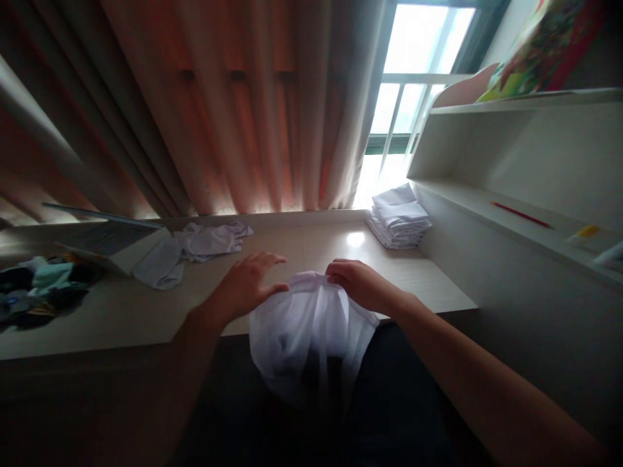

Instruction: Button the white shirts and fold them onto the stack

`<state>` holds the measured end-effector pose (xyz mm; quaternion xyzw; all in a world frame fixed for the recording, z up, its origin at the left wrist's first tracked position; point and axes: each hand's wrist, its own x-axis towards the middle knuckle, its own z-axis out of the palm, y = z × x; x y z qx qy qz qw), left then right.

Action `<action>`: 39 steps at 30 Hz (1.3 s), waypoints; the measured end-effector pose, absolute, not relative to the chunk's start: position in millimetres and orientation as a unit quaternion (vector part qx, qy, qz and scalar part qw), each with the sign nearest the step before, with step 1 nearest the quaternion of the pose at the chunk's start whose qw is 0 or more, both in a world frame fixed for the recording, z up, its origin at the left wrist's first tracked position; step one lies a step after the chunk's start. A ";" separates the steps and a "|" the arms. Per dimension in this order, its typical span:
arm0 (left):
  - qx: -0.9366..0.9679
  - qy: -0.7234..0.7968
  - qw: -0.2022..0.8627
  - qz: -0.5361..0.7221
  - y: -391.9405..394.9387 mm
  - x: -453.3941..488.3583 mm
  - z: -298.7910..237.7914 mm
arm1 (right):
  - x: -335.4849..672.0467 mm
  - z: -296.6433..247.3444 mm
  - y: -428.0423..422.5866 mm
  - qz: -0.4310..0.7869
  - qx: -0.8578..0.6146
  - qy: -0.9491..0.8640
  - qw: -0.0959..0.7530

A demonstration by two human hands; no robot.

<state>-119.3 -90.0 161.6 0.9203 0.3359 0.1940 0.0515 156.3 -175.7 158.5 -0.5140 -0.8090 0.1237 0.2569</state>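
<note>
A white garment (pixel 306 331) hangs over the front edge of the wooden desk (pixel 146 311), its top hem lying on the desk. My left hand (pixel 248 285) rests on the hem's left end, fingers stretched out and thumb pressing the cloth. My right hand (pixel 357 282) pinches the hem's right end with curled fingers. Most of the cloth droops below the desk edge into shadow.
A stack of folded white cloths (pixel 399 224) sits at the desk's back right beside a white shelf unit (pixel 511 168). Loose white garments (pixel 195 250) lie at the back left near a laptop (pixel 104 237). Dark and teal clothes (pixel 36 288) are heaped at far left. Curtains hang behind.
</note>
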 end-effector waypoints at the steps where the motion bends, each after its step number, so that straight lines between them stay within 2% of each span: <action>1: 0.919 0.326 0.069 0.210 -99.0 -106.4 155.6 | 154.2 160.8 -176.4 0.121 -0.504 -0.818 0.250; 6: 0.881 0.336 0.165 0.291 -135.1 -58.4 117.9 | 150.9 169.5 -181.2 0.071 -0.502 -0.830 0.232; 9: 0.809 0.409 0.145 0.396 -151.5 -48.9 98.0 | 152.4 172.0 -185.2 0.046 -0.532 -0.810 0.241; 11: 0.782 0.442 0.121 0.422 -159.7 -47.0 88.5 | 152.9 172.5 -188.4 0.053 -0.551 -0.793 0.254; 16: 0.793 0.450 0.152 0.381 -166.6 -47.2 77.7 | 152.6 171.2 -194.3 0.067 -0.591 -0.764 0.251; 23: 0.738 0.467 0.343 0.345 -148.7 -63.0 91.8 | 166.9 160.2 -187.7 0.014 -0.585 -0.780 0.225; 27: 0.739 0.467 0.382 0.299 -132.2 -78.9 114.6 | 174.5 151.0 -180.9 0.033 -0.582 -0.781 0.224; 29: 0.775 0.467 0.338 0.260 -125.2 -85.6 126.6 | 176.4 147.9 -177.4 0.036 -0.584 -0.779 0.225; 31: 0.819 0.471 0.246 0.216 -120.0 -90.3 136.6 | 178.1 146.4 -174.1 0.028 -0.584 -0.783 0.214; 35: 0.862 0.481 0.061 0.146 -115.2 -94.5 148.6 | 183.8 145.0 -169.1 0.011 -0.585 -0.800 0.136; 39: 0.883 0.457 -0.031 0.103 -110.6 -99.2 154.5 | 193.5 140.5 -165.4 0.001 -0.643 -0.757 0.118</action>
